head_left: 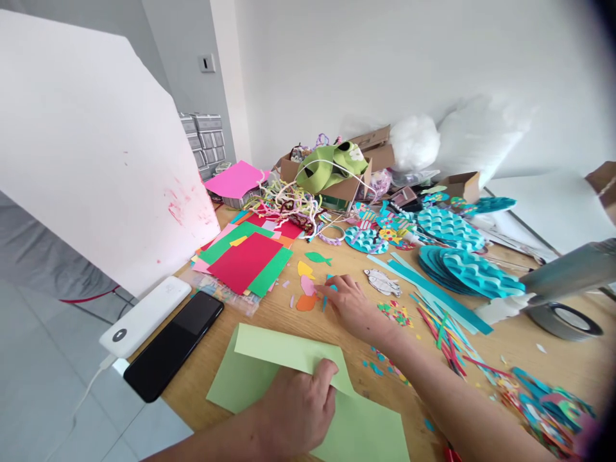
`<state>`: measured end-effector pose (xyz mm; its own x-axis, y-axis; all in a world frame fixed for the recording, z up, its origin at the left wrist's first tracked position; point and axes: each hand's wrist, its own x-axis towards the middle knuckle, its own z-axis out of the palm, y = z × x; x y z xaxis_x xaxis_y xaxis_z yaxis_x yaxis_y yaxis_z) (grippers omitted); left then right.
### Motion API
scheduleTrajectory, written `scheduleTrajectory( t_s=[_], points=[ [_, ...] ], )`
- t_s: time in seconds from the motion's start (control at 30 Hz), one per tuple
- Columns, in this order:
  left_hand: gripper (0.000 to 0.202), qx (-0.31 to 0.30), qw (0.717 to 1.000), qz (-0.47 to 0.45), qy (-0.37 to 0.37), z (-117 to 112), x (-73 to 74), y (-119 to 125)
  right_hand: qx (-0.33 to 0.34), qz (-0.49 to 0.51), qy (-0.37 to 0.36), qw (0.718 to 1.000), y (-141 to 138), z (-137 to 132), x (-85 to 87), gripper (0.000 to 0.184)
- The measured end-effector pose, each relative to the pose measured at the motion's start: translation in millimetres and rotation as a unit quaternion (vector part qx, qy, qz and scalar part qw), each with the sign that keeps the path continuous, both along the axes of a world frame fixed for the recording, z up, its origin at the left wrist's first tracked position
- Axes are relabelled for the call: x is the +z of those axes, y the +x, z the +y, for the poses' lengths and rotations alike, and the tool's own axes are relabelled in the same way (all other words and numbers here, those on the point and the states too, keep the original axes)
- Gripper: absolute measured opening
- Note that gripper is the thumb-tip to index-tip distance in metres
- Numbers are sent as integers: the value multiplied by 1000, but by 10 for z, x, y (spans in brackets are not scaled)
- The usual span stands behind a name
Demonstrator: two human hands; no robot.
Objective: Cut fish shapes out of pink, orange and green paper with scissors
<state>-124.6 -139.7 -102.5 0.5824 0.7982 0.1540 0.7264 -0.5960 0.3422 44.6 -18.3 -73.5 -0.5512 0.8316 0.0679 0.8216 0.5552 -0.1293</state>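
A light green sheet of paper (366, 423) lies at the near table edge, its far part folded over toward me. My left hand (301, 407) is closed on the folded paper, thumb on top. My right hand (349, 298) reaches farther out, its bent fingers over a small blue paper cutout (330, 289), which they partly hide. Just left of those fingers lie an orange cutout (306, 302), a pink one (307, 285) and a yellow one (305, 270). Beyond them is a green fish cutout (318, 258). A grey-white fish drawing (382, 282) lies to the right.
A black phone (174, 346) and white power bank (145, 317) line the left edge. Coloured paper sheets (246, 263) are stacked behind. Paper strips (440, 333), scraps (397, 313), turquoise scalloped discs (481, 273), a glue bottle (505, 308) and a tape roll (568, 319) occupy the right.
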Motion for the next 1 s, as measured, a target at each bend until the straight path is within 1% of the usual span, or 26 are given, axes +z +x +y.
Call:
scheduleTrajectory(
  t_s=[0.1,0.2,0.33,0.5,0.6,0.67,0.73,0.8,0.9,1.0],
  points=[
    [27,4,1000,6,3,-1,-12,-3,-5,-10,-25,1000,-134,23,12,47],
    [26,-2,1000,8,0,-6,-12,-7,9,-9,-42,999,-195,50,18,50],
    [26,-6,1000,15,-4,-7,8,-4,27,-5,-52,998,-189,96,10,56],
    [25,-6,1000,19,-8,-4,35,4,20,13,-27,999,-110,144,21,63],
    [24,-8,1000,19,-7,-6,32,-2,57,41,-28,997,-90,90,54,60],
    [24,-3,1000,22,-5,-9,25,-7,83,55,-46,994,-91,39,65,58],
    [23,-1,1000,25,-6,-12,18,-11,94,66,-60,992,-93,11,53,57],
    [23,-4,1000,28,-8,-13,19,-11,88,79,-55,992,-93,23,18,60],
    [23,-4,1000,27,-8,-6,34,-4,55,82,-38,994,-93,98,-53,62],
    [24,-4,1000,22,-2,0,46,3,30,60,-43,997,-103,187,-104,57]
  ],
)
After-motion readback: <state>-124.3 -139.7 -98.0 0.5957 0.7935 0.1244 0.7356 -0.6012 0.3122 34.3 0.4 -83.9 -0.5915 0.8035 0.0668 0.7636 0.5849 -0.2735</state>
